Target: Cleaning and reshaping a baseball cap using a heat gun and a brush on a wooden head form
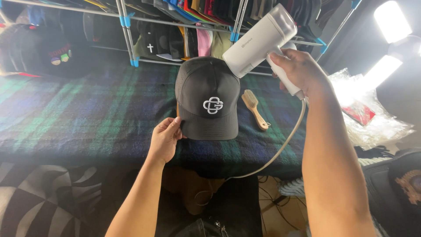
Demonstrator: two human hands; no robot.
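Nearest me, the left hand (165, 139) pinches the brim corner of the dark cap (208, 98), fingers curled shut on its edge at about seven o'clock of the cap. The cap sits on the plaid-covered table (87, 114), brim toward the person, its long axis running six to twelve. Farther off, at two o'clock, the right hand (298, 72) grips the white steamer (258, 41) by its handle, nozzle aimed down-left at the crown, close above it.

Steamer cord (280, 147) drops behind the near edge of the plaid table (87, 109), plug end hidden. Cap (207, 98) covers whatever props it up. Right lamps (390, 22) blown out, plastic bags (372, 109) beside them washed out. Rack hats (197, 8) cut off at the top.
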